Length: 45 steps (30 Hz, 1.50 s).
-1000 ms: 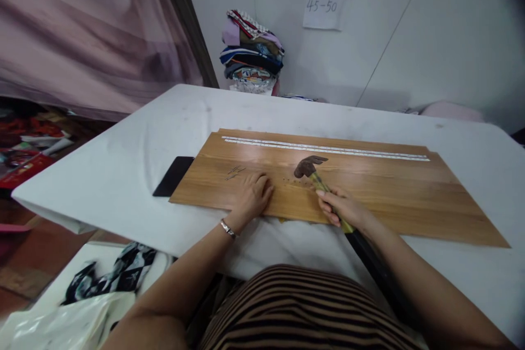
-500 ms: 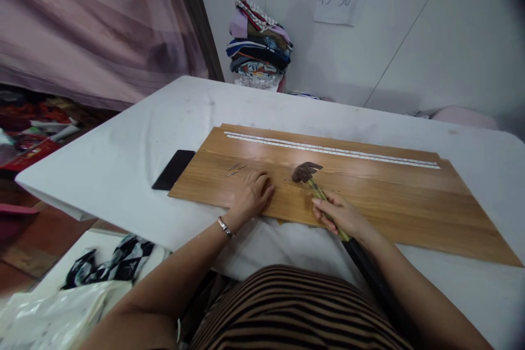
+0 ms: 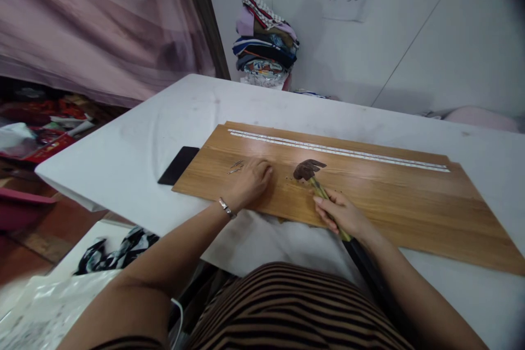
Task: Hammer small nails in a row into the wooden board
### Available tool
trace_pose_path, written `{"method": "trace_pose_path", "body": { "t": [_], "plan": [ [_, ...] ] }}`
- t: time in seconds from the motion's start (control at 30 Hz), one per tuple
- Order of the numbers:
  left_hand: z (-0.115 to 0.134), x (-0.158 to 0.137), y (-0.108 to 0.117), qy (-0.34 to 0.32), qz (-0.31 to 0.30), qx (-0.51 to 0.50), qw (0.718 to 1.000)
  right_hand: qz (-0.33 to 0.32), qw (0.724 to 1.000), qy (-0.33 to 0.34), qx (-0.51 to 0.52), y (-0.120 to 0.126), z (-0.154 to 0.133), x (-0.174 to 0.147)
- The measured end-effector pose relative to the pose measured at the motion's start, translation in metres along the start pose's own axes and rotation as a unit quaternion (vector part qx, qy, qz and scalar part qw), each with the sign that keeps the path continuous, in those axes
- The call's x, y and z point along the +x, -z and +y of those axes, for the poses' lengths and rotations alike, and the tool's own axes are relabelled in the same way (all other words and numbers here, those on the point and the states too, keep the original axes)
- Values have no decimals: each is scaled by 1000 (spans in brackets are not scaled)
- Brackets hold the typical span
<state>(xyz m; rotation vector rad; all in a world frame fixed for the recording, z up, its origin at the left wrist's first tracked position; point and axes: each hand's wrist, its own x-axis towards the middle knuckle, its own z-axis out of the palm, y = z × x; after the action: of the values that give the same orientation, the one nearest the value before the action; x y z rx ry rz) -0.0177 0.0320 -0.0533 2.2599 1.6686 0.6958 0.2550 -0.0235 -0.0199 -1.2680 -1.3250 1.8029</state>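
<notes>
Nearest, the person wears a brown-and-black striped top (image 3: 295,306), and a pale plastic bag (image 3: 53,311) lies low on the left. The right hand (image 3: 340,212) is wrapped around a claw hammer (image 3: 355,251) with a rusty brown metal head, a yellowish shaft and a long black grip; its head is at the middle of a brown wood-grain board (image 3: 389,202), whether touching or just above cannot be told. Small dark specks (image 3: 289,178) dot the board beside the head. The left hand (image 3: 255,178), below a silver-coloured bracelet (image 3: 226,208), is palm down on the board, fingers bent and close together; whether they pinch anything cannot be told. Just left of it lie a few thin grey metal nails (image 3: 235,165). Two white marked strips (image 3: 336,150) run along the board's far edge. A flat black rectangle (image 3: 178,165) adjoins its left end on the white table (image 3: 180,106). Beyond are stacked folded clothes (image 3: 266,46) and a white wall paper reading "45-50" (image 3: 343,5).
</notes>
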Motion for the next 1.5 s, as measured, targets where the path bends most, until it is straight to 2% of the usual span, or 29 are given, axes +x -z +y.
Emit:
{"method": "trace_pose_path", "body": {
  "t": [0.13,0.3,0.93,1.5],
  "plan": [
    [3,14,-9,-12,-13,54,998,4,1000,-5,-13,0,0,0],
    [-1,13,-19,6,8,65,998,2,1000,-12,-19,0,0,-1],
    [4,16,-17,11,-6,125,992,12,999,-19,-33,0,1,1],
    [3,18,-18,9,-7,126,992,10,998,-9,-66,2,-1,1]
  ]
}}
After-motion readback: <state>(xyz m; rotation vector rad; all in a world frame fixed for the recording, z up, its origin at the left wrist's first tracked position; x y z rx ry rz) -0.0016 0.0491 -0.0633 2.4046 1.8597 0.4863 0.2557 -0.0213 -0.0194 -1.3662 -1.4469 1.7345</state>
